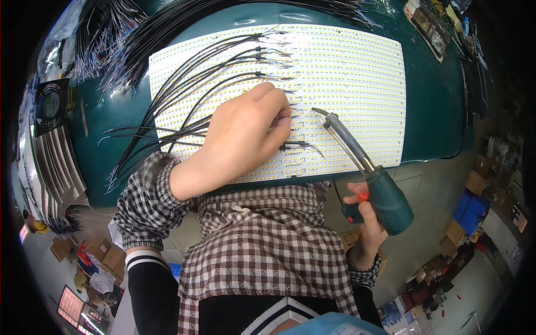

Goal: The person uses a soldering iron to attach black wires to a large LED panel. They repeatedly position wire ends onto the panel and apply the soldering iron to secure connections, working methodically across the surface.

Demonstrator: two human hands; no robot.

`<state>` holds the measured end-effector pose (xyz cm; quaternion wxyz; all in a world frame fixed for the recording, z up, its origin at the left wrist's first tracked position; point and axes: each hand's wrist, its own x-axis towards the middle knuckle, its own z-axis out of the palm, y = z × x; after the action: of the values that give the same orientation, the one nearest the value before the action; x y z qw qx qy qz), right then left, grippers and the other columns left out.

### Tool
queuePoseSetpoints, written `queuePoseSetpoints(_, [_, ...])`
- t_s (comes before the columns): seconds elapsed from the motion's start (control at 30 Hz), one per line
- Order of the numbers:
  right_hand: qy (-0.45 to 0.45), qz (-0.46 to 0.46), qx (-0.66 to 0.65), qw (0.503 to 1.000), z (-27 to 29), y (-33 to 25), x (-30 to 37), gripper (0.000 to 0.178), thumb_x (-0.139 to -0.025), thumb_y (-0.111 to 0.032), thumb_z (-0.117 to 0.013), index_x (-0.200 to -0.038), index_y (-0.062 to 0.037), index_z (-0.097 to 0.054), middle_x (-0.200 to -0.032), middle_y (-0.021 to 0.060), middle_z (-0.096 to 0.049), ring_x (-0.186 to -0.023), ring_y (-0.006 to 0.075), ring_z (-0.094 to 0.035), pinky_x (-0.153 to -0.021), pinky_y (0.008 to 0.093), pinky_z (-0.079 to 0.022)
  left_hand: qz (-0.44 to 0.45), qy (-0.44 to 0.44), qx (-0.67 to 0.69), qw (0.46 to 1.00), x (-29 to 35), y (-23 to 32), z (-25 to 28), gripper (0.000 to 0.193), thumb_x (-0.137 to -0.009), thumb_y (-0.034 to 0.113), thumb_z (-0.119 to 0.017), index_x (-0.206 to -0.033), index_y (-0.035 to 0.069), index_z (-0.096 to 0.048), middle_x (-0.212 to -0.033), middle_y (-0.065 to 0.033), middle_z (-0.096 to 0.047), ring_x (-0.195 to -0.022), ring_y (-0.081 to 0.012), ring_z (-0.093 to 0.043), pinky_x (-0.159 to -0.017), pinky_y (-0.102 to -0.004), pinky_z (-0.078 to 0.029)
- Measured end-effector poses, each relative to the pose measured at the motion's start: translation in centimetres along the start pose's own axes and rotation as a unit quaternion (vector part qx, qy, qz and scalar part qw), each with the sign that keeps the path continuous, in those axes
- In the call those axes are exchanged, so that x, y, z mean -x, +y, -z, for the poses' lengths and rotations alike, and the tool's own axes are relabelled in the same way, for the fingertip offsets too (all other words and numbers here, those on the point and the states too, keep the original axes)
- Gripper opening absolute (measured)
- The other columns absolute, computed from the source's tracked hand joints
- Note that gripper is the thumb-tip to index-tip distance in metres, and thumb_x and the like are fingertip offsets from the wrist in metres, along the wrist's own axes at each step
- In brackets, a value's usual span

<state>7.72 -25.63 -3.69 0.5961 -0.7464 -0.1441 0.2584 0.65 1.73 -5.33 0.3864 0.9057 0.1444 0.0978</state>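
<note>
A white LED board [357, 72] covered in rows of small yellowish chips lies on the table. My left hand [240, 125] rests over its middle, thumb and fingers pinched on a black cable whose end they mostly hide. Several more black cables [220, 65] run across the board's left half, their thin bare-ended wires reaching the centre strip. In my right hand [371, 226] is a green soldering gun [389, 201] with a red trigger. Its dark tip [319, 111] is held above the board, just right of my left fingertips and apart from them.
Large bundles of black cables [151, 36] with coloured wire ends lie at the back left of the green table [430, 111]. A small fan [52, 104] and a stack of white boards [58, 167] sit at the left. A dirty tray [427, 28] lies at the back right.
</note>
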Motion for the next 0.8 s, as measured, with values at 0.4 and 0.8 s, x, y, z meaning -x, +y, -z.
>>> queuePoseSetpoints(0.4, [-0.018,-0.012,-0.045,0.999,-0.1,0.7,0.6,0.024,-0.09,-0.014,-0.068,-0.097,0.0095,-0.062,-0.09,0.0182,-0.065,-0.083,0.0254,-0.066,-0.073,0.0359,-0.059,0.025,-0.029,0.022,0.999,-0.4,0.0,0.3,0.007,-0.078,0.007,-0.064,-0.082,0.003,-0.059,-0.081,-0.0122,-0.06,-0.072,-0.0334,-0.062,-0.062,-0.0431,-0.05])
queuePoseSetpoints(0.8, [-0.037,-0.012,-0.011,0.999,0.1,0.7,0.3,0.021,-0.09,-0.01,-0.069,-0.097,0.0089,-0.063,-0.089,0.0179,-0.065,-0.079,0.0242,-0.066,-0.074,0.0352,-0.058,0.025,-0.043,0.014,0.999,-0.6,0.2,0.6,0.008,-0.078,0.008,-0.064,-0.08,0.003,-0.059,-0.081,-0.0126,-0.06,-0.073,-0.034,-0.063,-0.063,-0.0439,-0.049])
